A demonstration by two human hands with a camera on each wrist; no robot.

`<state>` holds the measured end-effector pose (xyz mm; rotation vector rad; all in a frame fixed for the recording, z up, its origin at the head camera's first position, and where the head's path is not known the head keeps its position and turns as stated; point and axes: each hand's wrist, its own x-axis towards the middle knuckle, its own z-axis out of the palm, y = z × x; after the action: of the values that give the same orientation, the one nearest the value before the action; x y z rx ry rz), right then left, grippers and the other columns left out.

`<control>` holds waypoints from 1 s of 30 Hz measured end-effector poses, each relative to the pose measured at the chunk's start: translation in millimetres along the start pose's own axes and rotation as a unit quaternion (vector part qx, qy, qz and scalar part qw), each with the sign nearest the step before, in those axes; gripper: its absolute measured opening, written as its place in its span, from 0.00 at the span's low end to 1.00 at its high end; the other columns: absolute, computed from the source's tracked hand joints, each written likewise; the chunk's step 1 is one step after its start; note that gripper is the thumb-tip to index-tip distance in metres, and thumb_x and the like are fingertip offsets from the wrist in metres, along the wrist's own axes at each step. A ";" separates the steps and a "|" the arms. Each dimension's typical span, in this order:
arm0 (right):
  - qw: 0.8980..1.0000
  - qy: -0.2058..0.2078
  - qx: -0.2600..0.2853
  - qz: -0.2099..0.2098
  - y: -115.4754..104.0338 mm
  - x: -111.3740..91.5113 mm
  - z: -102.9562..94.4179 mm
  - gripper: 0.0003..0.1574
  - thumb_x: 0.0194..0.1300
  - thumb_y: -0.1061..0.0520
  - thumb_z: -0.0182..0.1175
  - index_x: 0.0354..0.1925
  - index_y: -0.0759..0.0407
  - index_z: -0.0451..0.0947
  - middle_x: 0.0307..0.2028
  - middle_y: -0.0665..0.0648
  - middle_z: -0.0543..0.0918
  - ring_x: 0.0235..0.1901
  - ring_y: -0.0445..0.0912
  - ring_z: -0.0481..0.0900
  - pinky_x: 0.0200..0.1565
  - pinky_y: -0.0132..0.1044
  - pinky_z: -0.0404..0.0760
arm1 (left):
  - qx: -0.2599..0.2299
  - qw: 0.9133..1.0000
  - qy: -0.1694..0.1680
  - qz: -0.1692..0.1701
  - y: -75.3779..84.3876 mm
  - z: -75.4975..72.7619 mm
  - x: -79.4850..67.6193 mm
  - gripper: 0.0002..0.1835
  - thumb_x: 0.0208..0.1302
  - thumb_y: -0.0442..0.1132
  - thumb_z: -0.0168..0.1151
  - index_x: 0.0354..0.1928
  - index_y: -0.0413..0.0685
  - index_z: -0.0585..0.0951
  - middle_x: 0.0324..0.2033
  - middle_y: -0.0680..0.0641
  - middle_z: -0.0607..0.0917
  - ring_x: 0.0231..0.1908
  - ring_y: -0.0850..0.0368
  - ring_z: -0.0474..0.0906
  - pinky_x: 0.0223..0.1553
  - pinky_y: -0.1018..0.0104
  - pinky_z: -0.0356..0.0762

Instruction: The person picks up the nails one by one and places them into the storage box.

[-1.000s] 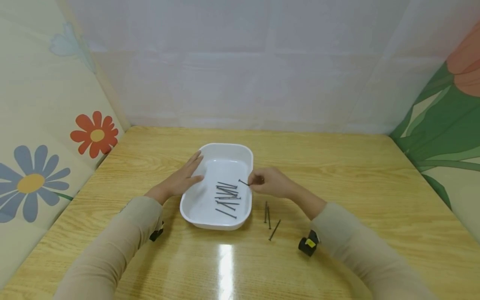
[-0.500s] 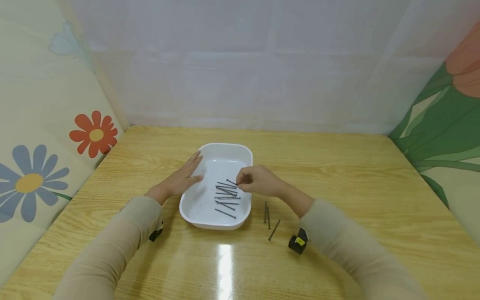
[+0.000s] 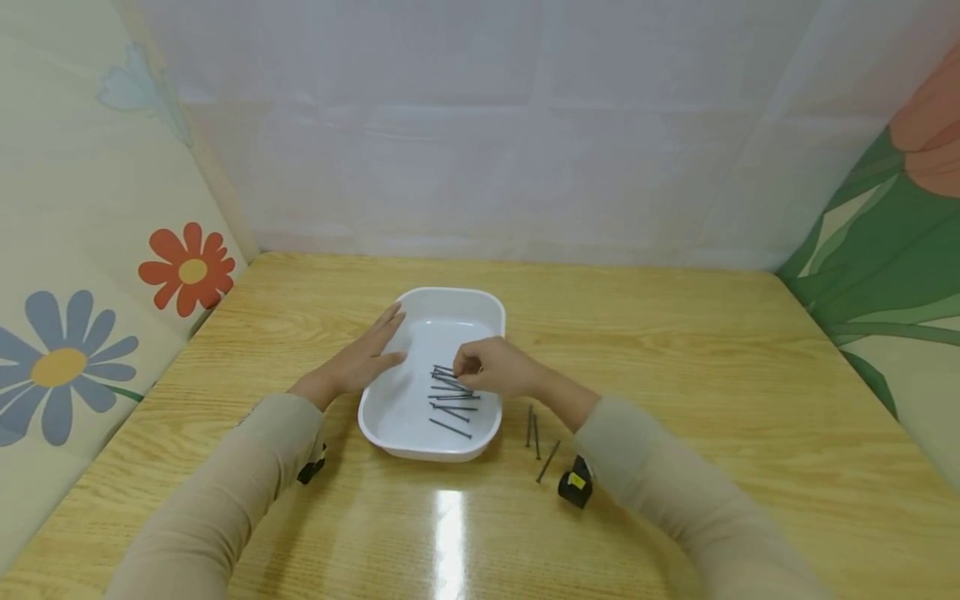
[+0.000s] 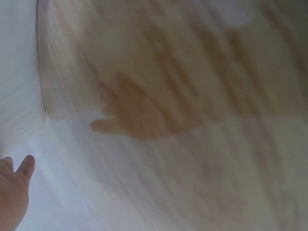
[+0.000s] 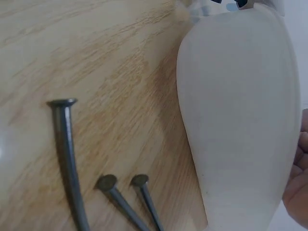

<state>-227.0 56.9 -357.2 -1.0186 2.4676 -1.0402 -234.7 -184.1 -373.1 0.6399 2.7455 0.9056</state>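
Note:
A white rectangular tray (image 3: 431, 452) stands on the table, with several dark nails (image 3: 452, 408) lying in it. My left hand (image 3: 362, 358) rests at its left rim, fingers straight; in the left wrist view only part of that hand (image 4: 13, 197) shows. Over the tray's right side, my right hand (image 3: 495, 364) has thumb and fingertips pinched low at the upper nails. One nail runs into this pinch and its held end is hidden. The right wrist view shows the tray's outer wall (image 5: 236, 106) in front of part of the right hand (image 5: 299, 187).
Three loose nails (image 3: 548, 461) lie on the wooden table (image 3: 675, 350) right of the tray, below the right forearm; their heads show large in the right wrist view. A black wrist camera (image 3: 576, 485) hangs close beside them. A white cloth (image 3: 480, 167) hangs behind the table.
My right hand has moved left and slightly down, from the tray's right rim to over the nails inside, carrying a nail. The left hand and tray have stayed put.

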 end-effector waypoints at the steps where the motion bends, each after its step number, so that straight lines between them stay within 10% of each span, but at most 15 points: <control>1: 1.000 -0.002 -0.008 0.004 -0.2 1.7 0.8 0.02 0.53 0.64 0.58 0.28 0.63 0.75 0.25 0.49 0.77 0.29 0.40 0.73 0.33 0.27 0.73 | 0.000 1.000 -0.001 0.001 -0.1 0.1 0.2 0.33 0.65 0.44 0.41 0.66 0.45 0.40 0.65 0.50 0.33 0.63 0.49 0.32 0.59 0.48 0.38; 17: 0.992 -0.058 -0.106 0.020 -5.2 30.0 17.7 0.03 0.54 0.62 0.58 0.24 0.56 0.74 0.22 0.47 0.75 0.26 0.39 0.71 0.31 0.26 0.71 | 0.000 1.000 -0.002 0.004 -2.0 -0.2 0.9 0.33 0.66 0.44 0.41 0.66 0.45 0.39 0.65 0.48 0.32 0.63 0.48 0.32 0.59 0.48 0.38; 30: 0.965 -0.092 -0.231 0.086 -13.5 30.8 26.0 0.10 0.55 0.59 0.55 0.19 0.52 0.72 0.20 0.47 0.74 0.22 0.39 0.70 0.27 0.29 0.69 | -0.005 1.000 -0.004 0.005 -2.0 0.7 1.0 0.33 0.66 0.45 0.41 0.66 0.46 0.39 0.65 0.49 0.32 0.63 0.48 0.31 0.58 0.47 0.39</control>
<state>-229.5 15.2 -365.3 -0.9457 2.6382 -0.3011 -236.1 -184.7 -374.9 0.6556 2.7311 0.9165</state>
